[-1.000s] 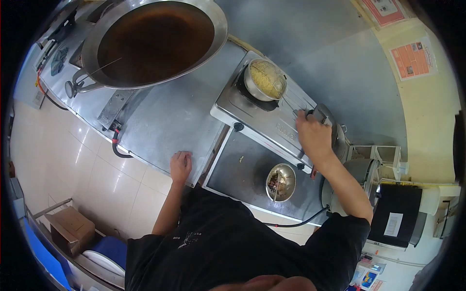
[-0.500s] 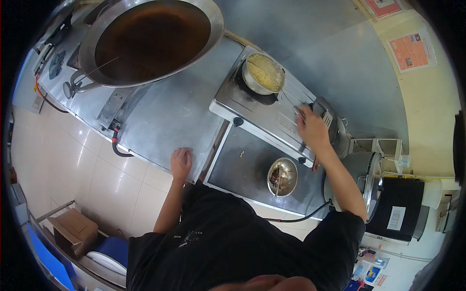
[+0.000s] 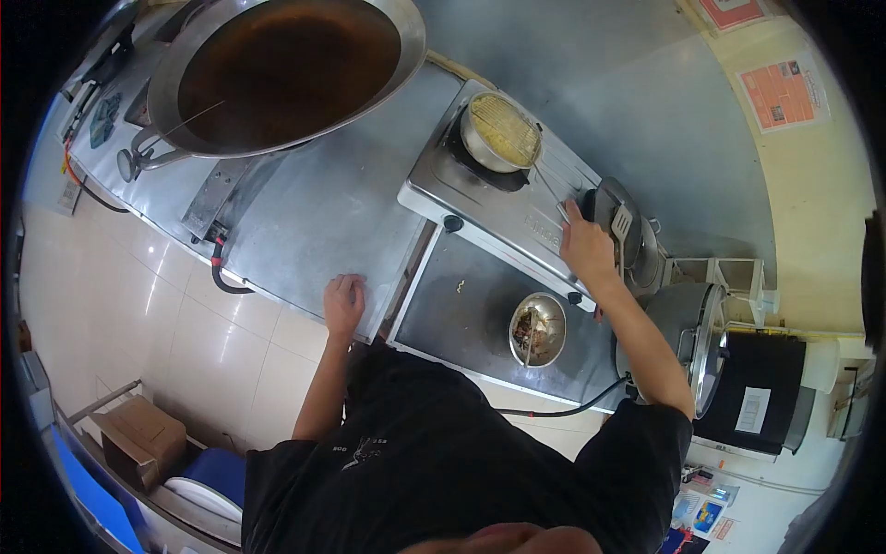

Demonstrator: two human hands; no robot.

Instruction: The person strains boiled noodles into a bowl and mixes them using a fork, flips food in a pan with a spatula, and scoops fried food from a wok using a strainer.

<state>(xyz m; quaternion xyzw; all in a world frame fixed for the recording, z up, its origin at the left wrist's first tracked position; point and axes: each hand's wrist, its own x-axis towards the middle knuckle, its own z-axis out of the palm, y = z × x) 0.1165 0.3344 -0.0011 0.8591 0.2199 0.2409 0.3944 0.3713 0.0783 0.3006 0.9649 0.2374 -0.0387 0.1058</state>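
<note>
My right hand (image 3: 587, 242) is closed around the thin metal handle of a wire strainer (image 3: 517, 125). The strainer's mesh head lies over the mouth of a small metal pot (image 3: 476, 150) on the gas stove (image 3: 441, 185). Pale yellow food, like noodles in liquid, shows through the mesh. At the edge of the steel counter (image 3: 314, 222), my left hand (image 3: 344, 305) rests with fingers curled in and nothing visible in them. On the lower dark surface in front of the stove stands a metal bowl (image 3: 552, 319) with dark scraps and a utensil in it.
A huge wok (image 3: 413, 46) of dark brown liquid fills the upper left. Right of the stove are a slotted spatula (image 3: 620, 226), pan lids and a large lidded pot (image 3: 660, 319). A stove knob (image 3: 452, 223) faces me. A cardboard box (image 3: 148, 439) sits at lower left.
My right hand has shifted slightly down and left, and the strainer's mesh now shows more plainly over the pot. The left hand stays at the counter edge.
</note>
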